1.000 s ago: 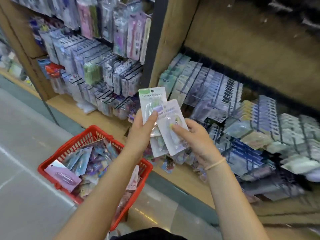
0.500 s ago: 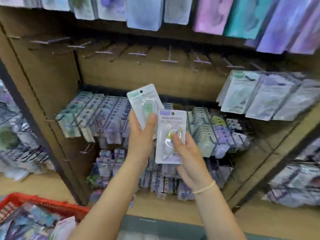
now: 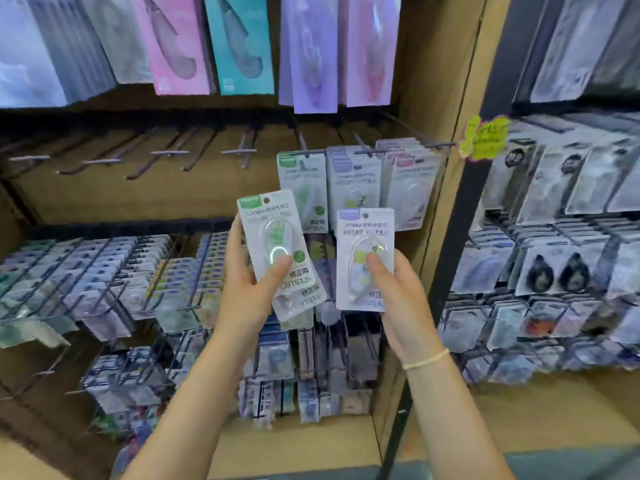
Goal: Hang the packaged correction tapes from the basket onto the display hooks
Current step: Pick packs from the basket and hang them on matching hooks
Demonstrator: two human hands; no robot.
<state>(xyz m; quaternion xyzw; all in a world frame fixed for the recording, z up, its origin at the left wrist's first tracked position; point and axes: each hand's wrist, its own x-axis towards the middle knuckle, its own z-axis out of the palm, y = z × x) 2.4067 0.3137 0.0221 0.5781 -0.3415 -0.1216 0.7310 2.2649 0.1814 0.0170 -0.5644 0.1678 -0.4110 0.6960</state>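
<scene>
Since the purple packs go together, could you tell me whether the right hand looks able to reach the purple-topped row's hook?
Probably yes. The right hand holds a purple-topped pack just below the hanging purple-topped row, and nothing lies between.

left hand (image 3: 247,289) grips green-topped correction tape pack (image 3: 273,237), thumb on blister; at least 1 more pack (image 3: 301,301) fanned behind it. right hand (image 3: 398,299) pinches purple-topped pack (image 3: 365,258), thumb on front, pale band (image 3: 426,359) on wrist. both packs upright, apart, before wooden display. behind them 3 hooks carry hung packs (image 3: 356,185); to left, row of bare hooks (image 3: 166,154). yellow tag (image 3: 483,136) on black post.
</scene>
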